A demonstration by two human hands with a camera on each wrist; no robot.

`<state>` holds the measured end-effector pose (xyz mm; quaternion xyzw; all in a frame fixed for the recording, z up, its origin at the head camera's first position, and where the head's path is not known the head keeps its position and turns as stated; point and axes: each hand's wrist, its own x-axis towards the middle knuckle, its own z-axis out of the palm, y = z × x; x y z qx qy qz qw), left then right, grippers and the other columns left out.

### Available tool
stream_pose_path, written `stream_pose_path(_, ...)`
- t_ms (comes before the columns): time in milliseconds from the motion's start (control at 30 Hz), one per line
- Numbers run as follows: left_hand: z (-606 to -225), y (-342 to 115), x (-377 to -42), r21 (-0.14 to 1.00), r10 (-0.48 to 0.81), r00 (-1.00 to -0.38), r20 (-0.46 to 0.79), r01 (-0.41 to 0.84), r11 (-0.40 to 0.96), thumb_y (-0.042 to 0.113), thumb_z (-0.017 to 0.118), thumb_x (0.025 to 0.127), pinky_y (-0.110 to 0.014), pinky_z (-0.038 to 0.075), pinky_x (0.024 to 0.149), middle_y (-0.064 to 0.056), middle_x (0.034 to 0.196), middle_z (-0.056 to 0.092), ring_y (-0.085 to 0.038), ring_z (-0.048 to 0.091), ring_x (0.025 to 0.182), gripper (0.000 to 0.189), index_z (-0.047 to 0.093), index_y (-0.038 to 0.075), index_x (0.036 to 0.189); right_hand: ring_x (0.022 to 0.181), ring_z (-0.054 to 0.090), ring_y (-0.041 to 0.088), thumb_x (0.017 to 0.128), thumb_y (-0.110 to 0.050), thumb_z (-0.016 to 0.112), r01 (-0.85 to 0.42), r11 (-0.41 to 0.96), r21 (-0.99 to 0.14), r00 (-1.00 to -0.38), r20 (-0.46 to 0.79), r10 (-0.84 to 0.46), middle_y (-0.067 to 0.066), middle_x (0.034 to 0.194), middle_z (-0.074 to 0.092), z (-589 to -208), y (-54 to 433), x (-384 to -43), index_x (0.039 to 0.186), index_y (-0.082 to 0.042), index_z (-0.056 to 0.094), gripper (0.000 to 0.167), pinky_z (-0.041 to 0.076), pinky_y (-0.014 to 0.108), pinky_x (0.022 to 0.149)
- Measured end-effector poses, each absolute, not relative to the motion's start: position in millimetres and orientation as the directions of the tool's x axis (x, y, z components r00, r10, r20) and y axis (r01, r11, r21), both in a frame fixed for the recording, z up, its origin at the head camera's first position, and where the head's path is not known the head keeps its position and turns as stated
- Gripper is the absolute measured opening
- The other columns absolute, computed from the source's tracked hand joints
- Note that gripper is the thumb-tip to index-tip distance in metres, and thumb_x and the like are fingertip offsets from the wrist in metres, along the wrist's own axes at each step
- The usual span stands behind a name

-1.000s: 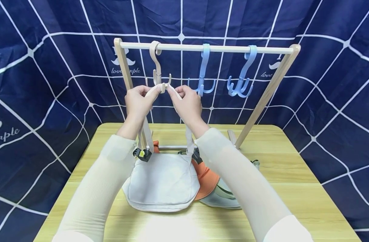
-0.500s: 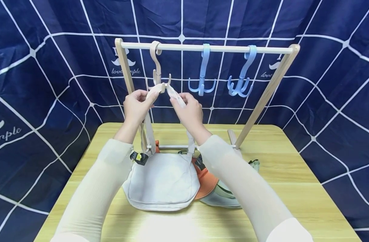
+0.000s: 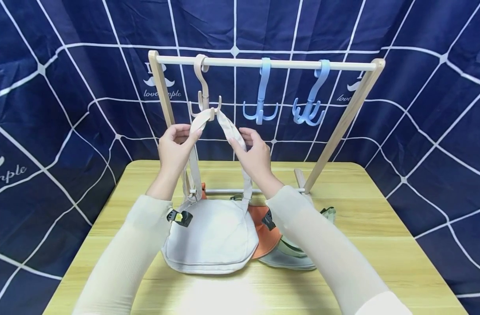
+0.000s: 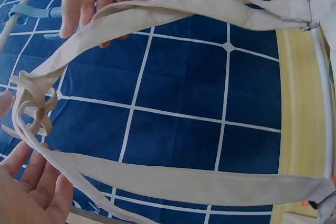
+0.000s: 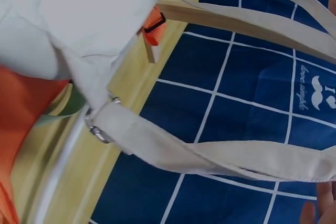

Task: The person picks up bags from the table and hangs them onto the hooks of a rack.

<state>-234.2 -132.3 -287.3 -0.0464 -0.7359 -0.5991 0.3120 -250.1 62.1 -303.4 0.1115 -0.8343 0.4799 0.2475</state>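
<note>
A white bag (image 3: 210, 236) rests on the table, its long strap (image 3: 227, 126) running up over a prong of the beige hook (image 3: 204, 87). My left hand (image 3: 173, 148) is at the strap's left side, thumb in front and fingers loosely extended behind. On the other side, my right hand (image 3: 256, 155) keeps its fingers spread beside the strap. The left wrist view shows the strap (image 4: 136, 19) looped on the hook (image 4: 38, 111), with neither hand clamping it. Metal buckles (image 5: 98, 132) join strap and bag in the right wrist view.
Two blue hooks (image 3: 261, 98) hang farther right on the rack's rod (image 3: 232, 62). An orange cap (image 3: 265, 232) and a grey-green hat (image 3: 289, 260) lie right of the bag. The rack's wooden leg (image 3: 344, 127) slants at the right.
Both hands have slid down and outward from the hook along the strap, their grip loosening. More of the strap now shows, and it stays on the hook.
</note>
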Motion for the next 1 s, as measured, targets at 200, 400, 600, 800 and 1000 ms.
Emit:
stream_pose_path(200,-298,-136,-224,0.845,-0.343,-0.773,0.533,0.469,0.257,0.015,0.076,0.081,-0.021,0.047,0.075,-0.017,0.095,0.067,-0.007,0.06,0.079,0.032,0.064,-0.005,0.103,0.098,0.063,0.013,0.087,-0.032,0.069,-0.46,0.498,-0.735,-0.833,0.552,0.046,0.002,0.112,0.068,-314,71,-246,0.122,-0.011,0.06,0.042,0.043,0.036,0.081)
stream_pose_path(400,-311,-141,-212,0.836,-0.394,-0.738,0.548,0.499,0.228,0.008,0.076,0.08,-0.02,0.045,0.066,-0.015,0.092,0.067,-0.004,0.061,0.077,0.029,0.064,-0.008,0.1,0.1,0.062,0.016,0.087,-0.032,0.069,-0.462,0.466,-0.755,-0.836,0.546,0.055,0.004,0.113,0.067,-324,78,-239,0.122,-0.009,0.059,0.043,0.044,0.036,0.085)
stream_pose_path(600,-326,-144,-201,0.834,-0.454,-0.708,0.54,0.523,0.175,0.005,0.076,0.079,-0.016,0.046,0.058,-0.001,0.086,0.065,-0.005,0.061,0.075,0.027,0.063,-0.009,0.097,0.1,0.062,0.02,0.087,-0.027,0.07,-0.459,0.458,-0.761,-0.836,0.545,0.068,0.005,0.113,0.066,-335,88,-232,0.122,-0.009,0.058,0.041,0.042,0.039,0.085)
stream_pose_path(800,-343,-140,-191,0.86,-0.481,-0.725,0.493,0.491,0.141,0.004,0.074,0.081,-0.016,0.045,0.058,0.0,0.087,0.066,-0.006,0.06,0.076,0.024,0.062,-0.009,0.097,0.1,0.062,0.023,0.087,-0.027,0.07,-0.441,0.47,-0.765,-0.842,0.533,0.078,0.005,0.112,0.067,-350,100,-230,0.121,-0.008,0.058,0.041,0.04,0.043,0.086)
stream_pose_path(1000,-363,-126,-184,0.877,-0.47,-0.753,0.46,0.469,0.106,0.001,0.073,0.081,-0.012,0.046,0.059,-0.018,0.093,0.066,-0.002,0.059,0.077,0.025,0.062,-0.013,0.099,0.099,0.062,0.027,0.087,-0.024,0.071,-0.413,0.478,-0.775,-0.859,0.506,0.079,0.009,0.111,0.067,-369,112,-226,0.12,-0.006,0.058,0.039,0.04,0.045,0.087)
